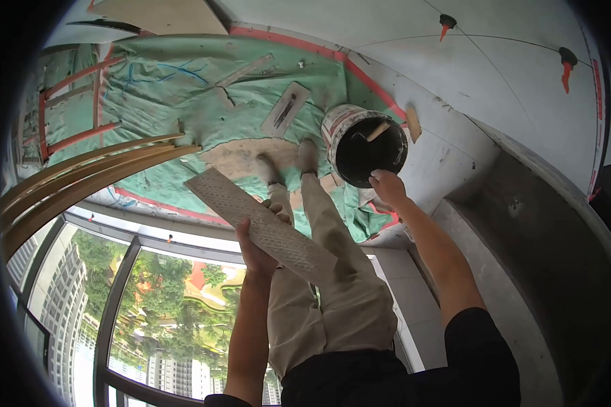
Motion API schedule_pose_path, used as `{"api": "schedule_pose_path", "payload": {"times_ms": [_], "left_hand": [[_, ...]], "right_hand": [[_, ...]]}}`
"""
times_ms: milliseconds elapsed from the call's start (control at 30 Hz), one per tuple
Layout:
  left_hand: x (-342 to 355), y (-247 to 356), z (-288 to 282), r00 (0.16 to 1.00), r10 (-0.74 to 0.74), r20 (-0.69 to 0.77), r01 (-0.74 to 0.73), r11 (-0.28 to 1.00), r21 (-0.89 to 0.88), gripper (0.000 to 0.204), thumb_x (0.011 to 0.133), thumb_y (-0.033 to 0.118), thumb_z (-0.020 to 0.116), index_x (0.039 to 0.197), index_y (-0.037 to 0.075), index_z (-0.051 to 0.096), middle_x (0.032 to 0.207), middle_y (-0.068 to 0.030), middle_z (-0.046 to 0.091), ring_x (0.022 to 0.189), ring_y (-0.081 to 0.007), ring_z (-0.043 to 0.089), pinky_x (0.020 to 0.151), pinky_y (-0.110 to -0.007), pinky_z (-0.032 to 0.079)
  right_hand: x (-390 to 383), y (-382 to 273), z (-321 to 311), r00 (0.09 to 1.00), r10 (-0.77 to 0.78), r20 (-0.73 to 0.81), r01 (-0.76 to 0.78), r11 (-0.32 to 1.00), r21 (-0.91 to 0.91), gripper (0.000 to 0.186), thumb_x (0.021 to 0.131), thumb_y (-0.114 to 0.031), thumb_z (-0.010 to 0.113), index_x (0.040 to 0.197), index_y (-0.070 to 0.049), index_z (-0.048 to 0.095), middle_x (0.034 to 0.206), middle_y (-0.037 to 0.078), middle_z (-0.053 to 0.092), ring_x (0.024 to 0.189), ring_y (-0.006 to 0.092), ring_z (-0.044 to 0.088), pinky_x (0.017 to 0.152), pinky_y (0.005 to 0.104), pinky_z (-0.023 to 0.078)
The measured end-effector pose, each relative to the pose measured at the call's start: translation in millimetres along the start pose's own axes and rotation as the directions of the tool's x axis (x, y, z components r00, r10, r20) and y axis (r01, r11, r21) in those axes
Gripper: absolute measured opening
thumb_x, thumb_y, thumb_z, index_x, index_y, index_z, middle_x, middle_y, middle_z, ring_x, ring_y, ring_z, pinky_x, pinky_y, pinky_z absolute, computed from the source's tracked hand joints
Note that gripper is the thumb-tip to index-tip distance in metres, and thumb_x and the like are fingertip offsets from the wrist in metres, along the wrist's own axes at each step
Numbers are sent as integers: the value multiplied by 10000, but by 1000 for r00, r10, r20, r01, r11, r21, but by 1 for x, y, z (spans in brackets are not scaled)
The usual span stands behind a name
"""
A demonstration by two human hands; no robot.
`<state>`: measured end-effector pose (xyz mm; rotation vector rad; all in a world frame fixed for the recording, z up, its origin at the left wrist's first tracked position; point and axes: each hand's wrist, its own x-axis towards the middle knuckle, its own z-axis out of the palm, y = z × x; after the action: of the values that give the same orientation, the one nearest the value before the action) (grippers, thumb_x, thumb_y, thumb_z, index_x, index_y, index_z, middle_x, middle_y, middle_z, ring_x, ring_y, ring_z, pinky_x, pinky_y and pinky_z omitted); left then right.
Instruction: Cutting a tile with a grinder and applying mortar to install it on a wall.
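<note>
My left hand (258, 241) grips a long, narrow grey strip of tile (224, 203), its textured face up, held slantwise over my legs. At the lower rim of a paint-smeared bucket (331, 132), my right hand (387, 186) has its fingers closed; what is in them is too small to make out. Inside the bucket is dark, with a wooden-handled tool (379, 130) resting toward the back. A flat steel trowel (282, 115) lies on the green floor covering (231, 115) beyond my feet.
Long wooden boards (95, 169) and a red-railed frame (81, 81) stand left. A pale wall with suction-cup hooks (567, 64) and a grey recessed ledge (516, 217) are right. A large board (156, 13) lies at the back. Windows (163, 305) run along the lower left.
</note>
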<state>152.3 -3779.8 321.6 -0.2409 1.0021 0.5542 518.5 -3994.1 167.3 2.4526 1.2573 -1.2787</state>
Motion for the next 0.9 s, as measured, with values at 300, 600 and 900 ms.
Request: {"api": "schedule_pose_path", "payload": {"times_ms": [300,600,900], "left_hand": [[57,-38,-97,999,14,-47,9,885,465,998,918,504,777,1679,-7,382,1378,-169,652,1232,-284,672,1110,-459,548],[39,-9,-77,997,-72,9,49,762,646,1159,825,554,840,1708,-15,351,1504,-233,600,1292,-298,671,1036,-405,572],[130,-27,-37,977,-98,190,-11,864,504,1117,880,542,810,1688,-74,343,1642,-298,512,1317,-340,681,1053,-387,604]], "right_hand": [[184,60,57,917,-393,-67,179,556,-811,373,1037,-216,589,1322,-71,782,1268,141,776,1366,331,640,1235,529,441],[98,43,56,978,-31,205,156,762,-629,309,976,-181,643,1205,-28,782,945,135,750,857,309,799,701,481,641],[158,24,37,976,120,184,-41,922,-384,222,982,-125,646,1063,-36,832,1060,201,837,1003,370,835,808,504,682]]}}
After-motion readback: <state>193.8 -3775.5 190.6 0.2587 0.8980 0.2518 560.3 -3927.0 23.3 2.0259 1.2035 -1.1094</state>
